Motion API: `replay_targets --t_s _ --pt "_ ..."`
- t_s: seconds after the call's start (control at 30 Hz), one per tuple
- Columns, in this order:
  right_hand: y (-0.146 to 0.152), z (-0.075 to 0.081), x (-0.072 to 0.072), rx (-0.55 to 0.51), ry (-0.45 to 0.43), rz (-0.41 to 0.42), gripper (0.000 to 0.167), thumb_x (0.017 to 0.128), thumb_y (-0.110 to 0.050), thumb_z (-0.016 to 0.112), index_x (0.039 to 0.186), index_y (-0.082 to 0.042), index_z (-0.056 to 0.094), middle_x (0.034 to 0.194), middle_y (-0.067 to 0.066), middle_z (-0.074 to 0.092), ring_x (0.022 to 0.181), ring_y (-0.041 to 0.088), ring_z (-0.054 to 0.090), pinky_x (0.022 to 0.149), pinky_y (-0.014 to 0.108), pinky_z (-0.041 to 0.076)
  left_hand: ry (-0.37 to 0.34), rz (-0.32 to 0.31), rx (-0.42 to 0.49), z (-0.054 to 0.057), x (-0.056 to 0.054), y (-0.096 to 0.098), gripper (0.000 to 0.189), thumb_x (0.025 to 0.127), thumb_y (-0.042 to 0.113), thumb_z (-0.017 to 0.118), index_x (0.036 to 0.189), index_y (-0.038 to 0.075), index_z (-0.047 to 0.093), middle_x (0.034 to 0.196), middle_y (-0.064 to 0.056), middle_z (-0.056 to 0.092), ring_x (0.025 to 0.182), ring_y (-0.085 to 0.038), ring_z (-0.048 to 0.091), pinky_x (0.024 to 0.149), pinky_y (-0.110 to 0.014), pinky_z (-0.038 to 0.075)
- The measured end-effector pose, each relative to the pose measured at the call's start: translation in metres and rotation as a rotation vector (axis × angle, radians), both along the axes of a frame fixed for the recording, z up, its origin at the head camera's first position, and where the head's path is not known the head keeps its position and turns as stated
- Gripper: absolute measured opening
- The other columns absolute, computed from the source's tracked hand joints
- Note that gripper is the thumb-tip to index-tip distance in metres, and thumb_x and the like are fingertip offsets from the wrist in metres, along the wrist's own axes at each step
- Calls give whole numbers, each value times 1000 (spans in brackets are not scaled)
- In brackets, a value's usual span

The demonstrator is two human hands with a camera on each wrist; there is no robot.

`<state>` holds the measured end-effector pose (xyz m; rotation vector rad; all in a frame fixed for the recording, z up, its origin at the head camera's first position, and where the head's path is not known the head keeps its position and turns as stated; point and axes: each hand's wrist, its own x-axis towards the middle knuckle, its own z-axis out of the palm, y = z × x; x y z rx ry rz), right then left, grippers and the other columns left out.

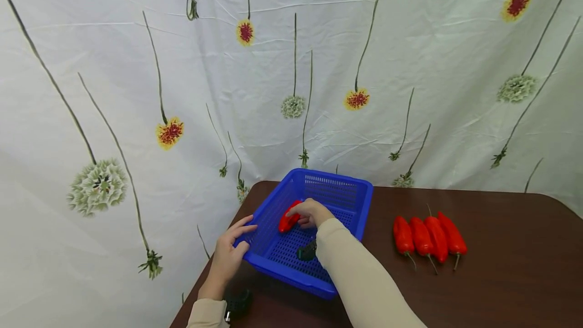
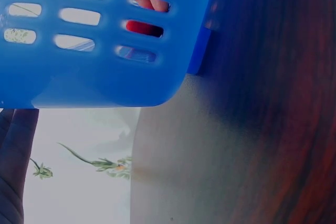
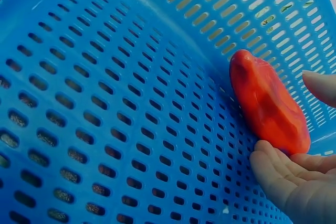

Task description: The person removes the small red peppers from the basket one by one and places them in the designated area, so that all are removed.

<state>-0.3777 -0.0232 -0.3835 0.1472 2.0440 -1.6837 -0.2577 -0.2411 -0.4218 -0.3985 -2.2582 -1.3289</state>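
A blue plastic basket (image 1: 298, 281) with slotted walls stands on the dark table. At its left front corner, my left hand (image 1: 227, 252) holds the rim with fingers and thumb. My right hand (image 1: 313, 212) reaches inside, by a red pepper (image 1: 288, 220) lying along the left wall. In the right wrist view, the fingertips (image 3: 265, 153) touch the lower end of the pepper (image 3: 270, 103), while the thumb stands apart from it. Through the slots of the basket (image 2: 105, 85), the left wrist view shows bits of red and of the right hand.
Several red peppers (image 1: 422, 237) lie side by side on the brown table (image 1: 510, 262), right of the basket. A pale flower-printed cloth (image 1: 273, 75) hangs behind and left of the table. A dark wrist camera (image 1: 307, 251) on the right wrist sits low inside the basket.
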Motion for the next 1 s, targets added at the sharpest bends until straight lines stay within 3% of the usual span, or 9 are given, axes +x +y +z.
replay_targets --t_s 0.17,0.47,0.6,1.0 --pt "-4 0 1 -17 -17 12 80 87 -7 72 152 4 28 142 29 49 128 39 56 104 45 49 6 2 -8 -1 0 0 44 79 -11 50 114 -1 73 139 -14 62 135 -38 52 99 -6 32" --pt "-8 -1 2 -26 -20 18 88 87 -6 72 157 1 19 140 29 51 128 40 56 103 45 50 4 -10 5 0 1 0 43 80 -12 50 115 0 73 140 -14 62 135 -37 52 100 -6 32" --pt "-13 -1 2 -18 -11 13 74 87 -5 71 148 4 30 136 29 55 126 40 57 102 44 50 4 -9 2 0 0 1 44 79 -12 50 115 -1 73 140 -14 62 135 -37 52 99 -5 31" --pt "-18 0 8 -28 72 22 61 88 -1 68 139 7 36 124 25 59 112 38 65 96 45 54 -4 -3 -3 0 0 0 44 80 -11 50 115 0 73 140 -13 62 135 -36 53 100 -6 32"
